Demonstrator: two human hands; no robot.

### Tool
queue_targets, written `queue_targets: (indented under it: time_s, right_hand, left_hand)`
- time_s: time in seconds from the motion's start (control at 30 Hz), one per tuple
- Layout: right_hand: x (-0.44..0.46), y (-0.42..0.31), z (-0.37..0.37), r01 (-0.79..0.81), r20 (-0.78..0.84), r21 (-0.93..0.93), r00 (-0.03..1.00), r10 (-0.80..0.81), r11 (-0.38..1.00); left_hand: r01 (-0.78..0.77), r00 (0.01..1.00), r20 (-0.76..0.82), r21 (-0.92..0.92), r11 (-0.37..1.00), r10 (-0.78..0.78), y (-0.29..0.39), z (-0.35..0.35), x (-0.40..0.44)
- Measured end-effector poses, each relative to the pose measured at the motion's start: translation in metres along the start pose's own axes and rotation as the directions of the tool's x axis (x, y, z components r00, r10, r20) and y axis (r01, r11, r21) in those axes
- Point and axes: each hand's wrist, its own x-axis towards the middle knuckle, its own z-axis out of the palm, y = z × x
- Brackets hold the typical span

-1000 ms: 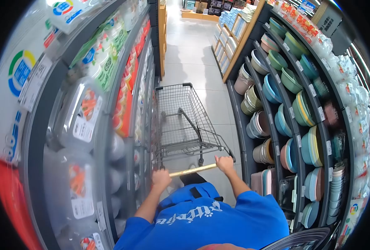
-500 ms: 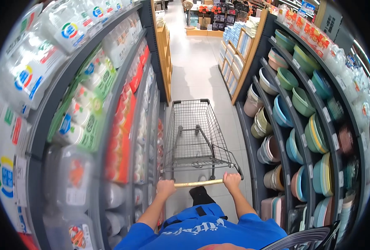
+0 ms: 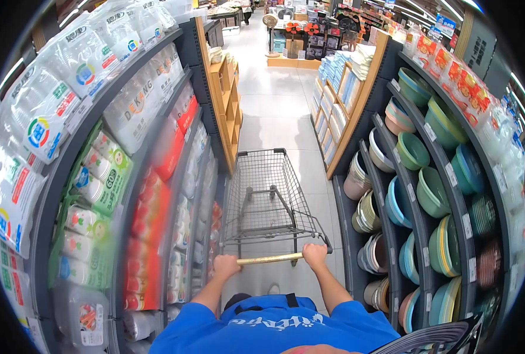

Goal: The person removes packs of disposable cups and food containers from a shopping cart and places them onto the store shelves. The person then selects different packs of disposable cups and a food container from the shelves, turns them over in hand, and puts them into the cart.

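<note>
A wire shopping cart (image 3: 262, 203) stands in front of me, and its basket holds nothing that I can see. Its yellowish handle (image 3: 271, 259) runs across at waist height. My left hand (image 3: 226, 265) is closed around the handle's left end. Around the right end, next to the cart's dark corner, my right hand (image 3: 315, 254) is wrapped. Both forearms reach forward from blue sleeves.
Left shelves (image 3: 137, 154) hold bagged plastic cups and red-wrapped packs (image 3: 147, 221). On the right, shelves carry stacked basins (image 3: 433, 192) and buckets (image 3: 357, 177). A wooden rack with folded towels (image 3: 336, 97) ends that side. Tiled floor (image 3: 274, 121) leads to a display (image 3: 298, 44).
The cart and I have moved forward along the aisle, so the shelves have slid back past me. The view has tilted up slightly. Both hands keep their hold on the handle.
</note>
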Motion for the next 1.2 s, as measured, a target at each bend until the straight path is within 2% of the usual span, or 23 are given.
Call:
queue_targets:
  time_s: [0.07, 0.17, 0.23, 0.43, 0.5, 0.57, 0.6, 0.7, 0.73, 0.8, 0.83, 0.87, 0.97, 1.07, 1.2]
  right_hand:
    - [0.022, -0.004, 0.003, -0.017, 0.047, -0.012, 0.999, 0.018, 1.000]
    - [0.052, -0.013, 0.006, -0.021, 0.018, -0.015, 1.000, 0.022, 1.000]
    - [0.076, -0.016, 0.005, -0.038, 0.078, -0.018, 0.996, 0.040, 0.999]
    - [0.138, -0.026, 0.014, -0.052, 0.065, -0.020, 0.996, 0.053, 0.998]
    - [0.157, -0.018, 0.019, -0.034, 0.031, -0.032, 0.999, 0.035, 0.999]
    - [0.172, -0.013, 0.015, -0.016, 0.069, -0.062, 0.997, 0.020, 0.998]
    - [0.183, -0.008, 0.018, -0.012, 0.074, -0.082, 0.997, 0.018, 0.997]
    - [0.210, 0.005, 0.020, 0.014, 0.097, -0.115, 0.995, -0.002, 0.993]
    - [0.219, 0.006, 0.020, 0.024, 0.105, -0.120, 0.994, -0.011, 0.993]
    - [0.233, 0.004, 0.023, 0.036, 0.066, -0.146, 0.997, -0.026, 0.989]
    - [0.240, 0.002, 0.023, 0.042, 0.049, -0.161, 0.998, -0.035, 0.986]
    - [0.246, -0.001, 0.025, 0.005, 0.087, -0.154, 0.996, 0.009, 0.988]
    - [0.265, -0.014, 0.028, -0.016, 0.161, -0.160, 0.986, 0.042, 0.987]
    - [0.282, -0.022, 0.028, -0.006, 0.224, -0.167, 0.973, 0.044, 0.986]
    - [0.305, -0.039, 0.024, -0.015, 0.372, -0.181, 0.925, 0.082, 0.983]
  left_hand:
    - [0.000, 1.000, -0.020, 0.009, 1.000, 0.000, -0.007, -0.002, 0.023]
    - [-0.019, 0.996, -0.085, 0.014, 1.000, 0.020, -0.013, -0.026, 0.048]
    - [-0.043, 0.993, -0.110, 0.039, 0.998, 0.047, -0.023, -0.024, 0.074]
    - [-0.074, 0.991, -0.107, 0.004, 0.997, 0.074, -0.040, -0.043, 0.138]
    - [-0.069, 0.997, -0.047, -0.044, 0.997, 0.067, -0.036, -0.053, 0.154]
    - [-0.063, 0.996, 0.051, -0.096, 0.993, 0.068, -0.035, -0.059, 0.169]
    - [-0.050, 0.986, 0.154, -0.130, 0.990, 0.070, -0.033, -0.071, 0.175]
    - [-0.120, 0.939, 0.285, -0.253, 0.960, 0.193, -0.037, -0.068, 0.198]
    - [-0.078, 0.908, 0.382, -0.248, 0.966, 0.172, -0.037, -0.064, 0.208]
    - [-0.096, 0.900, 0.377, -0.323, 0.941, 0.221, -0.045, -0.038, 0.228]
    - [-0.104, 0.894, 0.374, -0.363, 0.926, 0.247, -0.043, -0.052, 0.230]
    - [-0.100, 0.819, 0.510, -0.327, 0.940, 0.264, -0.042, -0.068, 0.236]
    - [-0.065, 0.815, 0.521, -0.353, 0.933, 0.254, -0.057, -0.039, 0.256]
    - [0.006, 0.827, 0.520, -0.390, 0.921, 0.215, -0.064, -0.052, 0.262]
    - [-0.070, 0.830, 0.481, -0.412, 0.908, 0.282, -0.077, -0.083, 0.266]
